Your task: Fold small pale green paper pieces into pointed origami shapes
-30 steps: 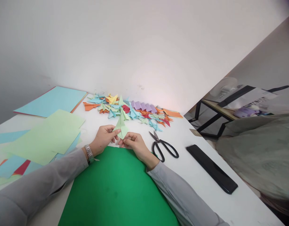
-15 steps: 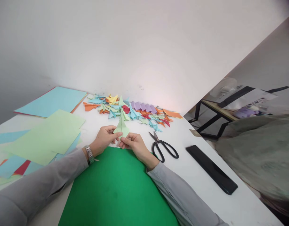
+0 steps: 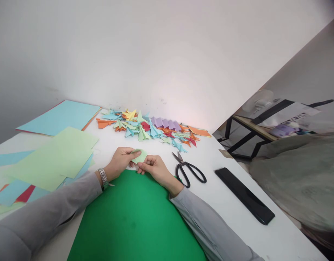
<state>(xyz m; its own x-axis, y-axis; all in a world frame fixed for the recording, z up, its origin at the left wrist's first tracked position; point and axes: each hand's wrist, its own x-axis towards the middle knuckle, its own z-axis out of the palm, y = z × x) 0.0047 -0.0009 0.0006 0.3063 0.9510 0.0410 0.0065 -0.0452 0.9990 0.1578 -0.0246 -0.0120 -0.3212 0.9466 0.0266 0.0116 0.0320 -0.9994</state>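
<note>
Both of my hands pinch a small folded light-green paper piece (image 3: 140, 156) just above the white table, at the far edge of a large dark-green sheet (image 3: 137, 221). My left hand (image 3: 120, 161), with a metal watch on its wrist, grips the piece's left side between thumb and fingers. My right hand (image 3: 154, 168) holds its right side with curled fingers. The piece looks folded down and compact; most of it is hidden by my fingers.
A heap of coloured folded paper figures (image 3: 153, 127) lies beyond my hands. Black scissors (image 3: 189, 170) and a long black case (image 3: 244, 194) lie to the right. Light-green sheets (image 3: 58, 156) and a blue sheet stack (image 3: 61, 116) lie left. The table's right edge (image 3: 264, 188) runs diagonally.
The light-green piece stood up with a tall point before; now it is lowered and folded flat between my fingers. Both hands stayed in nearly the same place.
</note>
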